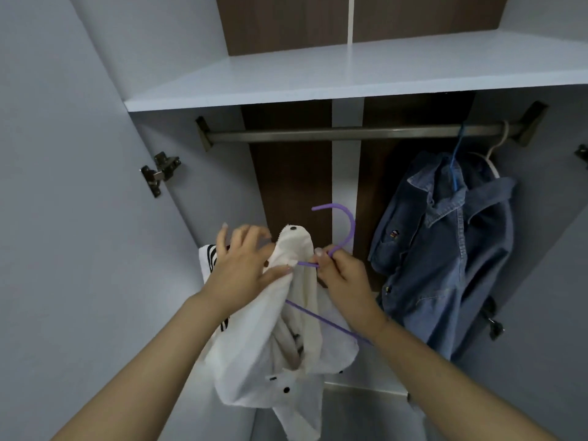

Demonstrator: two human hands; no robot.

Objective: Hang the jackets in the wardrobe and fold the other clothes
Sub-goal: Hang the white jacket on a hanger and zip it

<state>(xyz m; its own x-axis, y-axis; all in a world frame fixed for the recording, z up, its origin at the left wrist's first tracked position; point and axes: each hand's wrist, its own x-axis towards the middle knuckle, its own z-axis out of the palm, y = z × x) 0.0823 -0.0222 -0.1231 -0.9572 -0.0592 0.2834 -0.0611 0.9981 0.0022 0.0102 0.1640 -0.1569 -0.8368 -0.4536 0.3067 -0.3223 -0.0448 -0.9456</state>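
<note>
A shelf (350,74) runs across the top of the wardrobe, and the rail (350,134) sits just below and behind its front edge. At the rail's right end two hangers hook on side by side, and a jacket (445,256) hangs from them against the back panel. Left of that jacket, lower and nearer the viewer, a second jacket (286,329) hangs on a loose hanger (345,224) whose hook points up, well below the rail. The left hand (245,265) lies on this garment's collar; the right hand (343,272) holds the hanger's neck, just right of it. A door hinge (160,173) sits on the left wall.
</note>
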